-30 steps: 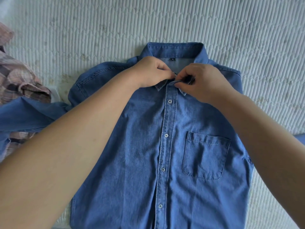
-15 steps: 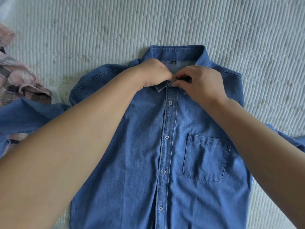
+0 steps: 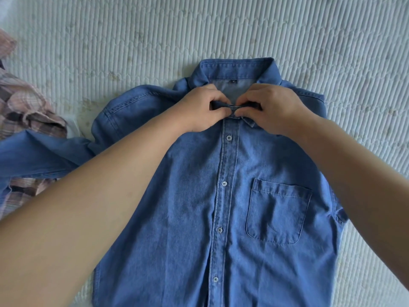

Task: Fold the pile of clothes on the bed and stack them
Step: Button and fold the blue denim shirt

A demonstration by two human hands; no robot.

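Denim shirt (image 3: 199, 207) laid face-up, collar at 12 o'clock.
Collar ends are pinched by left hand (image 3: 199, 108) and right hand (image 3: 274, 107), presumably for buttoning before folding.

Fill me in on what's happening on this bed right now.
A person has a blue denim shirt lying face up on the bed. The left hand and right hand both pinch its collar at the top button. It is not folded yet. A plaid garment waits crumpled to the left.
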